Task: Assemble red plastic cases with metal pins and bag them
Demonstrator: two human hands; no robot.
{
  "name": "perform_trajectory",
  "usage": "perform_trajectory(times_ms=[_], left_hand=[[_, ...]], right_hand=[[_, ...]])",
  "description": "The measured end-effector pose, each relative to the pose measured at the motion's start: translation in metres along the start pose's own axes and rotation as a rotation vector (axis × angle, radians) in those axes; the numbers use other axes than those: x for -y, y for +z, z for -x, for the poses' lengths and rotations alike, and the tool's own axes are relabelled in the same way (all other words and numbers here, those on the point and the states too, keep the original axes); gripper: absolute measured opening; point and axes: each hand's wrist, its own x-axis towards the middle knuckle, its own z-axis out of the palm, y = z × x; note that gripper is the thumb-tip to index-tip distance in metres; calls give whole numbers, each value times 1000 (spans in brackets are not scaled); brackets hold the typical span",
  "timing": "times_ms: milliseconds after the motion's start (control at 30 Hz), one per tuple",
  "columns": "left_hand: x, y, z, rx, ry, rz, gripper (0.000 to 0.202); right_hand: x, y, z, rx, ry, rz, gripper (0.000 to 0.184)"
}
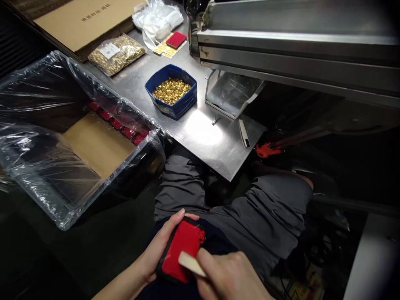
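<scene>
Above my lap, my left hand [159, 246] is wrapped round the side of a red phone case [183, 246] with a black rim and a camera cutout at its upper right corner. My right hand [229, 273] is closed round a flat, cream-coloured tool [189, 262] with a rounded end. That end lies over the lower part of the red back; whether it touches the surface I cannot tell. My right fingers hide the rest of the tool.
On the metal table [193, 137] stand a blue bin [175, 110] of small brass pieces and a clear bin [231, 110]. A white-handled cutter [243, 132] lies near its edge. To the left, a plastic-lined crate [118, 166] holds several red cases [115, 123]. A metal beam [296, 58] overhangs the right.
</scene>
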Motion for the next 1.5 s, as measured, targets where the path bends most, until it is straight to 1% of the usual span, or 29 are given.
perform_trajectory(times_ms=[100, 167, 233, 300, 400, 500, 600, 700, 767, 867, 1000, 1100, 1133, 1233, 1367, 1433, 1500], left_hand=[[0, 1, 0, -25, 7, 19, 55], [0, 1, 0, -19, 1, 15, 56], [1, 1, -1, -2, -6, 19, 57], [1, 1, -2, -18, -8, 27, 55], [1, 1, -3, -45, 8, 8, 54], [0, 2, -2, -37, 17, -6, 57], [-1, 2, -1, -47, 5, -1, 58], [-2, 4, 0, -41, 9, -20, 57], [-3, 5, 1, -35, 14, -12, 55], [-3, 6, 2, -59, 7, -12, 55], [-4, 6, 2, -67, 8, 9, 57], [-5, 7, 3, -90, 13, 25, 54], [-6, 8, 4, -88, 3, 22, 54], [-6, 8, 5, -57, -3, 28, 56], [-5, 7, 4, -106, 16, 41, 52], [-4, 6, 4, -111, 15, 38, 51], [-3, 6, 3, -90, 18, 43, 50]], right_hand=[[2, -1, 0, -22, 20, -8, 5], [3, -1, 0, -32, 25, 0, 8], [3, -1, -1, -44, 2, 25, 10], [3, 0, -2, -56, 3, 37, 8], [3, 0, -2, -36, 7, 26, 10], [3, -2, -2, -27, 3, 40, 13], [4, -4, -1, -13, 62, 17, 9], [5, -3, 0, 15, 40, 13, 12], [5, -2, 2, -9, 32, 15, 10], [3, -2, 5, -51, 98, -23, 6], [4, -4, 3, -8, 65, -34, 9], [5, -6, -2, -37, 105, -35, 5], [5, -7, -3, -34, 115, -43, 5], [5, -6, -4, -4, 83, -62, 8], [5, -5, -4, -73, 146, -46, 4], [6, -6, -4, -50, 144, -74, 3], [6, -8, -5, -21, 128, -91, 3]])
